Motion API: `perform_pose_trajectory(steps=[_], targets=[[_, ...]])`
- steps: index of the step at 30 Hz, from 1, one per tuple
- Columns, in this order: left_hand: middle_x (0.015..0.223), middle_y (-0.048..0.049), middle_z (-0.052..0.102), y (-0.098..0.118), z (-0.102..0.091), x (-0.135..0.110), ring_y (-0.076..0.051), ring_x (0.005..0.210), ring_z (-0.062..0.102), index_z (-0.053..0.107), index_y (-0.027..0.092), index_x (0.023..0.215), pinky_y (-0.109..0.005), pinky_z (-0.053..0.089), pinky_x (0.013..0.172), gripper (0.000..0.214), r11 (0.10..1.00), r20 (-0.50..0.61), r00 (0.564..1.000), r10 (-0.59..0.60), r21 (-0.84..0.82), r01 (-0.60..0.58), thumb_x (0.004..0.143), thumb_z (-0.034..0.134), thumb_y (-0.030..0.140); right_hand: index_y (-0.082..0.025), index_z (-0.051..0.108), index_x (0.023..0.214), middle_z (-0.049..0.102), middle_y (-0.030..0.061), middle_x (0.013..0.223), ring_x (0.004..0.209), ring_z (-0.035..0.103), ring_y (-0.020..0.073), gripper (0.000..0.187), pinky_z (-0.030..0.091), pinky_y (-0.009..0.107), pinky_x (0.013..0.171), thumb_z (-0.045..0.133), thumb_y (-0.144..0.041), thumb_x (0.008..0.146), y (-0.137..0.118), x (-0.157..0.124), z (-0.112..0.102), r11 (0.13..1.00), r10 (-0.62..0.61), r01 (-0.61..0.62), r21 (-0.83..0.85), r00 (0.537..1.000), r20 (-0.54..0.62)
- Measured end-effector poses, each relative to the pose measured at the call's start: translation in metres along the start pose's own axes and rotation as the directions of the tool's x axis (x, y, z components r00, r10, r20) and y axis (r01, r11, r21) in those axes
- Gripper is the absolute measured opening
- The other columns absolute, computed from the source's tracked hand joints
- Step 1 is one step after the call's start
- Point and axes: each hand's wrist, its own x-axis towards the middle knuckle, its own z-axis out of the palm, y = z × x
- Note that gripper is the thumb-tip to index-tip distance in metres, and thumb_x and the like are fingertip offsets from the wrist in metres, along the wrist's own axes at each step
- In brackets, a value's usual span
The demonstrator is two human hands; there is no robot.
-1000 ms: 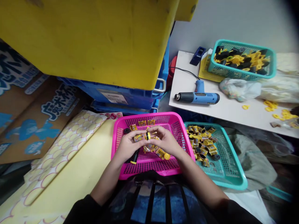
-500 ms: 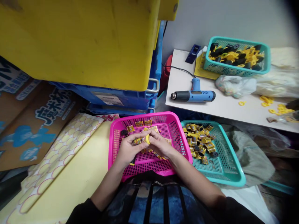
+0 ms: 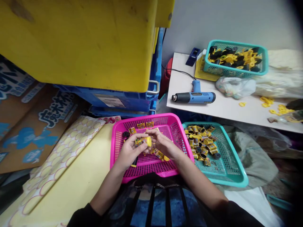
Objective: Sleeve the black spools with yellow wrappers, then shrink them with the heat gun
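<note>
My left hand (image 3: 129, 153) is closed around a small yellow tube (image 3: 142, 142) with a printed wrapper and a plain yellow cap, which points right. My right hand (image 3: 167, 146) is just right of the cap, its fingers loosely curved and apart, with nothing visible in them; whether a fingertip touches the tube I cannot tell. Both hands are over a pink basket (image 3: 187, 138), where several yellow printed pieces (image 3: 150, 124) lie. Beside it, a teal basket (image 3: 233, 157) has a heap of similar small yellow tubes (image 3: 201, 143), some with black ends.
A blue heat gun (image 3: 196, 97) lies on the white table (image 3: 182, 69), near a teal bin (image 3: 236, 73) of black and yellow parts. Stacked blue crates (image 3: 132, 100) and a large yellow box (image 3: 94, 47) rise at left. A sticker sheet (image 3: 63, 154) lies lower left.
My right hand has come off the tube's yellow cap and drawn slightly right, its fingers opening. The tube stays in my left hand. The whole view has shifted a little.
</note>
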Motion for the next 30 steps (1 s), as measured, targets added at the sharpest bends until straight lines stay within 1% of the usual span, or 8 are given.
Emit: perform_pose_trajectory(steps=[4, 7, 10, 15, 19, 21, 25, 30], targets=[[0.132, -0.0080, 0.060, 0.004, -0.007, -0.002, -0.023, 0.109, 0.064, 0.064, 0.025, 0.119, -0.032, 0.058, 0.085, 0.039, 0.994, 0.073, 0.997, -0.015, -0.110, 0.023, 0.080, 0.067, 0.029, -0.028, 0.058, 0.112, 0.060, 0.0029, 0.104, 0.087, 0.059, 0.0155, 0.042, 0.049, 0.031, 0.077, 0.074, -0.042, 0.076, -0.002, 0.000, 0.008, 0.983, -0.088, 0.073, -0.170, 0.993, -0.080], [0.129, -0.0084, 0.063, 0.001, -0.013, -0.003, -0.023, 0.107, 0.066, 0.067, 0.026, 0.116, -0.032, 0.059, 0.083, 0.036, 0.988, 0.073, 0.994, -0.084, -0.126, 0.093, 0.081, 0.065, 0.031, -0.028, 0.059, 0.107, 0.060, -0.0011, 0.083, 0.072, 0.057, 0.0139, 0.037, 0.050, 0.031, 0.068, 0.074, -0.040, 0.076, 0.001, -0.001, 0.010, 0.976, -0.095, 0.073, -0.203, 0.991, -0.099], [0.115, -0.0099, 0.071, -0.007, -0.017, -0.002, -0.022, 0.096, 0.070, 0.072, 0.021, 0.106, -0.035, 0.059, 0.081, 0.032, 0.992, 0.020, 0.995, -0.095, -0.087, 0.096, 0.079, 0.068, 0.037, -0.028, 0.060, 0.105, 0.059, -0.0023, 0.075, 0.067, 0.057, 0.0140, 0.037, 0.051, 0.030, 0.061, 0.075, -0.041, 0.074, 0.003, -0.002, 0.008, 0.981, -0.093, 0.077, -0.178, 0.992, -0.082], [0.101, -0.0094, 0.075, -0.007, -0.016, -0.003, -0.022, 0.086, 0.071, 0.074, 0.018, 0.095, -0.036, 0.059, 0.078, 0.030, 0.997, -0.062, 0.997, -0.055, -0.059, 0.051, 0.073, 0.072, 0.038, -0.028, 0.063, 0.104, 0.065, 0.0008, 0.090, 0.072, 0.060, 0.0155, 0.041, 0.053, 0.032, 0.062, 0.079, -0.041, 0.069, 0.005, -0.001, 0.006, 0.983, -0.100, 0.086, -0.160, 0.992, -0.077], [0.108, -0.0101, 0.071, 0.001, -0.011, -0.003, -0.022, 0.089, 0.070, 0.071, 0.019, 0.102, -0.032, 0.060, 0.074, 0.034, 0.990, 0.001, 1.000, -0.020, -0.141, 0.020, 0.074, 0.071, 0.039, -0.030, 0.064, 0.107, 0.065, 0.0015, 0.100, 0.087, 0.061, 0.0178, 0.045, 0.051, 0.036, 0.078, 0.082, -0.038, 0.066, 0.004, -0.002, 0.007, 0.964, -0.161, 0.134, -0.229, 0.982, -0.102], [0.104, -0.0073, 0.071, 0.002, -0.007, -0.001, -0.020, 0.091, 0.069, 0.069, 0.019, 0.100, -0.030, 0.059, 0.075, 0.034, 0.996, -0.039, 0.999, 0.019, -0.086, -0.023, 0.069, 0.077, 0.032, -0.031, 0.063, 0.113, 0.062, 0.0032, 0.113, 0.098, 0.059, 0.0192, 0.047, 0.048, 0.038, 0.088, 0.079, -0.042, 0.070, 0.003, -0.002, 0.008, 0.959, -0.168, 0.141, -0.246, 0.981, -0.092], [0.097, -0.0041, 0.071, -0.002, 0.004, 0.000, -0.019, 0.093, 0.068, 0.068, 0.019, 0.094, -0.032, 0.057, 0.084, 0.030, 0.995, -0.104, 0.990, 0.095, 0.015, -0.094, 0.067, 0.079, 0.023, -0.030, 0.058, 0.122, 0.053, 0.0063, 0.129, 0.112, 0.054, 0.0208, 0.041, 0.046, 0.039, 0.093, 0.057, -0.052, 0.087, 0.003, -0.002, 0.012, 0.993, -0.066, 0.058, -0.103, 0.995, -0.076], [0.097, -0.0052, 0.074, -0.002, 0.010, -0.001, -0.022, 0.098, 0.068, 0.071, 0.019, 0.088, -0.037, 0.054, 0.092, 0.026, 0.979, -0.073, 0.979, 0.190, 0.084, -0.184, 0.064, 0.080, 0.021, -0.026, 0.057, 0.120, 0.057, 0.0089, 0.122, 0.105, 0.058, 0.0215, 0.051, 0.049, 0.036, 0.085, 0.067, -0.054, 0.079, 0.007, 0.000, 0.018, 0.993, 0.062, -0.064, 0.101, 0.998, 0.022]])
